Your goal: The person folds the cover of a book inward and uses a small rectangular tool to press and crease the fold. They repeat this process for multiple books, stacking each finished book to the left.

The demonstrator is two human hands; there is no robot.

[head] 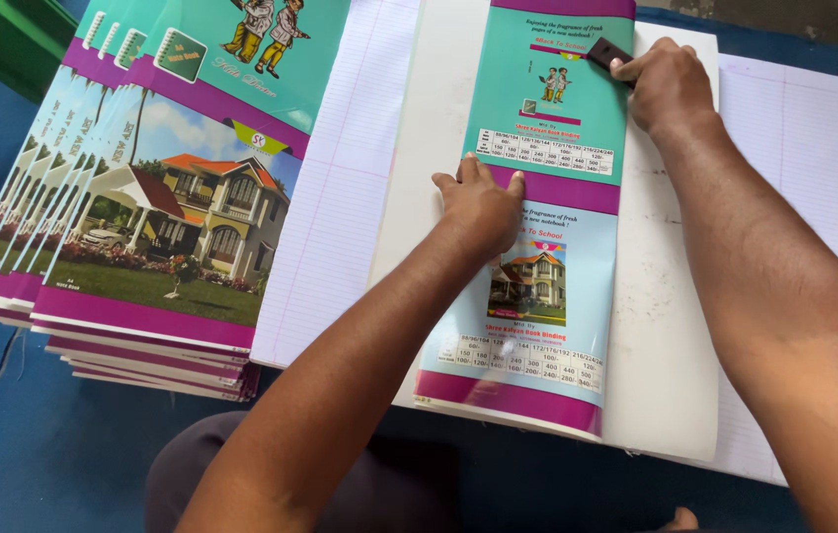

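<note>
I note left hand [483,202] pressed flat, fingers released, on printed cover sheet [537,257], right hand [664,84] beyond it pinching small dark blade [608,53] against same sheet, notebook stack [142,217] well left of both hands

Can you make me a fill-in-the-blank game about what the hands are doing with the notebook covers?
1. The left hand presses flat on the printed cover strip, which lies on a white ____.
2. The right hand holds a small ____ tool against the strip.
3. The pile of finished notebooks sits to the ____ of the hands.

Missing words: sheet; black; left
</note>
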